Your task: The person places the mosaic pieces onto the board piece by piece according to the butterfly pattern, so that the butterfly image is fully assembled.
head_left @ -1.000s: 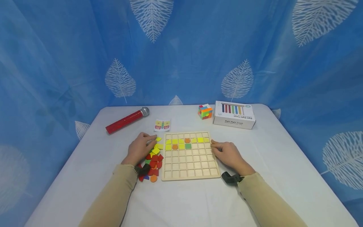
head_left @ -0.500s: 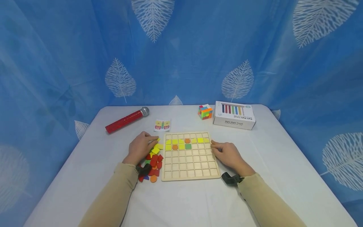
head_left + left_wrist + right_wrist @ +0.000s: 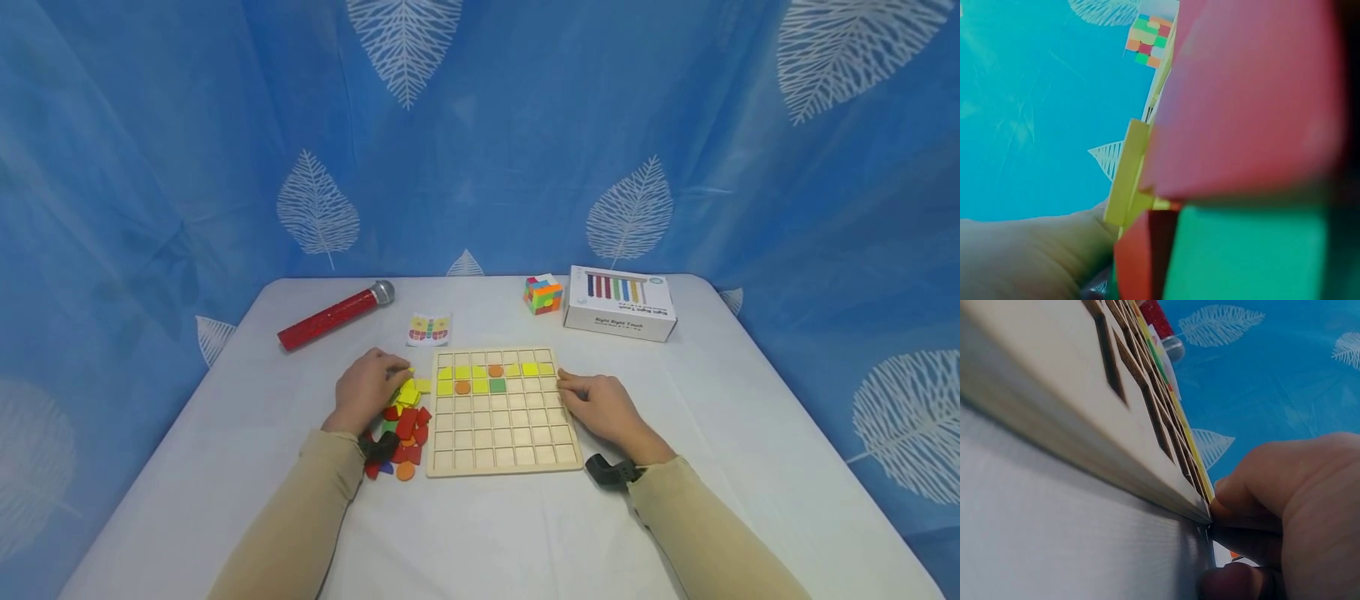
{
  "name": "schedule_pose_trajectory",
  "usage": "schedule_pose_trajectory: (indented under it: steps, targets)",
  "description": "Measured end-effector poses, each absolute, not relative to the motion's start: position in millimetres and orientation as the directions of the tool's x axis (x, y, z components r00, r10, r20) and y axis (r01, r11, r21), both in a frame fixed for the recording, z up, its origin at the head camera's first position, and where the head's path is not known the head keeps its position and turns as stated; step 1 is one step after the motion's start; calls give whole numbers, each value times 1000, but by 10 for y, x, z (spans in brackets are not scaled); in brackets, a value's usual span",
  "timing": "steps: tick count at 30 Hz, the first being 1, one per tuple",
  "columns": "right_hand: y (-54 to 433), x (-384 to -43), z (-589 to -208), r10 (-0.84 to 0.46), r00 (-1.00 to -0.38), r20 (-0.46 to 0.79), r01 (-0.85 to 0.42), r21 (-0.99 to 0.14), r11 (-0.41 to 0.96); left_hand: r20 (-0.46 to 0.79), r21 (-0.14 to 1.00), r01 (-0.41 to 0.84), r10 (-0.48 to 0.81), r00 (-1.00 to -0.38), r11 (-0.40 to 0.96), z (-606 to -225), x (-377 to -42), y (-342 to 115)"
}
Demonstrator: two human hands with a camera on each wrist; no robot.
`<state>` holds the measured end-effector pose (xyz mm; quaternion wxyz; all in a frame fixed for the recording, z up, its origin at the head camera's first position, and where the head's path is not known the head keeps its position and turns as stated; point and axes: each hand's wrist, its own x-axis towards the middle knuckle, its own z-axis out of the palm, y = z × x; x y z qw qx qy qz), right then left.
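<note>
A wooden grid board (image 3: 504,433) lies on the table, its upper rows partly filled with yellow pieces, orange discs (image 3: 462,387) and a green square (image 3: 497,385). My right hand (image 3: 603,407) grips the board's right edge; in the right wrist view, the thumb and fingers (image 3: 1241,494) meet at that edge. To the left of the board, my left hand (image 3: 365,385) bends over loose yellow pieces (image 3: 408,395), its fingertips at the far end of them. Whether it pinches one is hidden. Loose red pieces (image 3: 407,423) lie beside its wrist, large and blurred in the left wrist view.
Beyond the board lies a small pattern card (image 3: 429,330). A red microphone (image 3: 330,321) rests at the back left. A puzzle cube (image 3: 543,295) and a white box (image 3: 619,304) stand at the back right. An orange disc (image 3: 405,472) lies at the pile's near end.
My left hand has shifted slightly left, and the yellow piece at its fingertips now lies closer to the other yellow ones. My right hand has stayed on the board's edge.
</note>
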<state>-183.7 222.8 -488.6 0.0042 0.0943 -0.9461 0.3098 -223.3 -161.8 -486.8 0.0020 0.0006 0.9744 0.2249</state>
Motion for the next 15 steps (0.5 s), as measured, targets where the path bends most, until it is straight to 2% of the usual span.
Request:
schedule_pose_trajectory:
  steps: [8,15]
  targets:
    - [2227,-1827,-4903,-186,-980,70,-192,-584,789,-36,477,-66,-56,-998,877,-4910,-2213,-1623]
    - [2226,-1834,-4880,-194,-978,78,-202,-586,785,10,519,-79,-99,-995,851,-4898,-2195,-1648]
